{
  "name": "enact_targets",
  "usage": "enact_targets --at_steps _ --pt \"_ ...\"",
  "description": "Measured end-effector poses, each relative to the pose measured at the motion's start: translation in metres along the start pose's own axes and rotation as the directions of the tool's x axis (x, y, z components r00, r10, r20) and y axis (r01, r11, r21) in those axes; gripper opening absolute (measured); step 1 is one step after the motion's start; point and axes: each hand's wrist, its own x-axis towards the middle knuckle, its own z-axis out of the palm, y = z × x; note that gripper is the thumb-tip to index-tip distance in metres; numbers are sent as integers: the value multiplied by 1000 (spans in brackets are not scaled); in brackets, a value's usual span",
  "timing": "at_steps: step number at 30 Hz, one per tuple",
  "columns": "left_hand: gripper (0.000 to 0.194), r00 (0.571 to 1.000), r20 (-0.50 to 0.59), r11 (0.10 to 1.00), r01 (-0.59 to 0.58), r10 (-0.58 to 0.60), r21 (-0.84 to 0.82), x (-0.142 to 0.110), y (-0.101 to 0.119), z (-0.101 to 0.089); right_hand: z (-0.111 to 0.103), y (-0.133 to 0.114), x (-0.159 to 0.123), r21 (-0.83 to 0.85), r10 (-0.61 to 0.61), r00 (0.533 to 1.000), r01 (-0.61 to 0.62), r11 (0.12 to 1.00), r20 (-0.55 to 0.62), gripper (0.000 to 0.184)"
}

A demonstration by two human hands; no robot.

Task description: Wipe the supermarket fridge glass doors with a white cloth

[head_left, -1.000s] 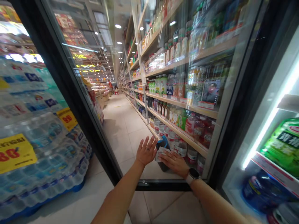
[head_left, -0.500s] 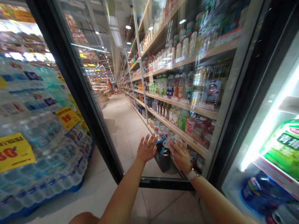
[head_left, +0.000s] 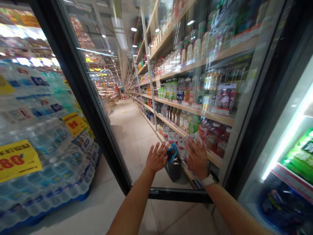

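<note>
My left hand (head_left: 157,157) is spread open with nothing in it, its palm towards a tall glass door pane (head_left: 137,153) in a black frame. My right hand (head_left: 197,159) pinches a crumpled white cloth (head_left: 192,138) up near the pane. Between the hands, a dark grey caddy with a blue handle (head_left: 173,165) shows beyond the glass, low down. A smartwatch (head_left: 208,180) sits on my right wrist. I cannot tell if either hand touches the glass.
Shrink-wrapped bottled water (head_left: 31,107) with yellow price signs stacks at the left. Wooden shelves of bottled drinks (head_left: 190,85) line the long tiled aisle. A person (head_left: 117,91) stands far down it. A lit cooler with green packages (head_left: 299,160) is at the right.
My right hand has risen and moved right, lifting the cloth higher. The caddy now shows more fully between the hands. My left hand has stayed nearly still.
</note>
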Motion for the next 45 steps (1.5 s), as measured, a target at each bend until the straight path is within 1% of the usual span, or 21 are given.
enact_targets --at_steps 3,5,7,8,10,12,14,16,18,20,22,25,27,30,33,36,40,41,42,45 --pt "60 1000 -6 1000 0 0 0 1 0 -1 10 -12 -26 40 -105 992 102 994 73 46" --pt "60 1000 -2 1000 4 -4 4 0 1 -2 17 -20 -46 90 -217 967 206 974 136 44" --pt "60 1000 2 1000 11 -11 4 -1 1 -1 22 -24 -62 136 -321 930 300 944 178 43" --pt "60 1000 4 1000 13 -13 4 -1 1 -1 23 -24 -66 147 -357 915 332 932 191 43" --pt "61 1000 3 1000 10 -10 4 -2 1 -1 22 -24 -65 149 -389 899 364 919 203 42" --pt "60 1000 -3 1000 4 -4 5 -2 1 -1 17 -21 -55 140 -397 893 374 917 213 41" --pt "60 1000 -7 1000 4 -4 5 -3 1 -1 10 -17 -37 110 -348 916 332 937 200 41" --pt "61 1000 4 1000 7 -7 7 -3 1 -1 2 -11 -18 59 -233 960 227 972 155 42" --pt "62 1000 20 1000 9 -9 9 -3 2 -2 -4 -4 -2 12 -98 993 97 995 70 45" --pt "63 1000 24 1000 8 -8 7 -3 2 -3 -7 1 8 1 -11 1000 11 1000 -5 48" --pt "63 1000 7 1000 6 -6 0 -3 3 -3 -7 2 10 14 18 999 -17 1000 -39 50" --pt "63 1000 -14 1000 4 -4 -8 -2 3 -3 -1 -4 -2 41 -30 1000 30 999 6 51" --pt "62 1000 -11 1000 7 -7 -7 -2 3 -4 4 -10 -18 59 -120 991 117 991 65 50" --pt "61 1000 -6 1000 8 -8 4 -2 3 -4 12 -17 -45 102 -282 948 269 958 148 46" --pt "59 1000 -17 1000 8 -8 15 -2 3 -5 16 -21 -62 163 -375 910 348 923 178 44" --pt "57 1000 -26 1000 7 -6 22 -1 3 -6 15 -20 -64 214 -433 888 397 893 158 41" --pt "59 1000 -27 1000 4 -4 15 0 3 -7 10 -14 -48 228 -528 833 488 843 168 37" --pt "60 1000 -24 1000 5 -5 14 0 3 -7 8 -12 -43 219 -525 834 488 845 169 37" --pt "60 1000 -21 1000 6 -6 13 0 3 -7 6 -10 -37 201 -504 848 472 858 162 36" --pt "61 1000 -16 1000 8 -8 15 -1 3 -6 -2 0 -19 114 -349 931 337 935 109 38"
